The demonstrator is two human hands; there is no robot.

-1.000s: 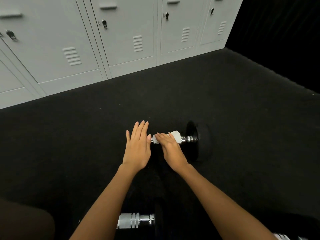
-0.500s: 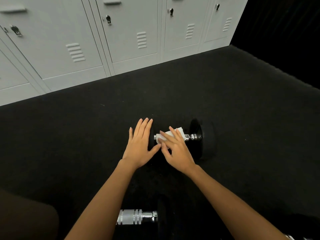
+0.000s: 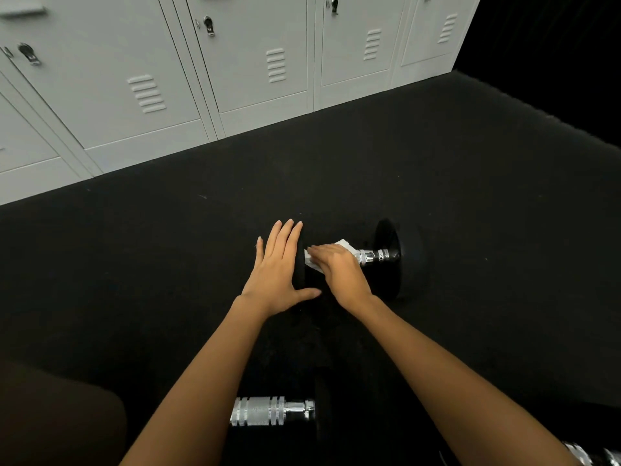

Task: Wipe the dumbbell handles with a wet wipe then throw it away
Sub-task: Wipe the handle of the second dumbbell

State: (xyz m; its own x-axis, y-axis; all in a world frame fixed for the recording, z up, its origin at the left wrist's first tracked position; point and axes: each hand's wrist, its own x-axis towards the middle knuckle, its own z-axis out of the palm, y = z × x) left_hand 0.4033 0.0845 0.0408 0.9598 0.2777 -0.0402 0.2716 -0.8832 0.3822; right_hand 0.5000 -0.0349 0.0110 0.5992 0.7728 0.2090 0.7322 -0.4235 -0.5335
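a dark, speckled rubber floor (image 3: pixel 437 169) fills most of the view. along its far edge stands a row of pale grey metal lockers (image 3: pixel 161 79) with louvred vents and small key locks. to the right of them the room falls into blackness.

lockers: row of light grey metal lockers (image 3: pixel 161 79) along far wall, running from left edge to upper right, doors closed
locker vents: louvred slots on each door, e.g. (image 3: pixel 147 93), (image 3: pixel 276 64)
locker latches: small dark keyed latches near door edges, e.g. (image 3: pixel 209 25), (image 3: pixel 29 52)
locker handle: recessed pull at top left (image 3: pixel 22 11), partly cut off by frame
floor: black speckled rubber mat (image 3: pixel 470 203), meets locker bases in a diagonal line
floor marks: a few pale flecks near (image 3: pixel 202 196)
right background: very dark area beyond mat edge (image 3: pixel 554 45), no detail visible
lower left: dark brown shape (image 3: pixel 50 422), cannot tell what it is
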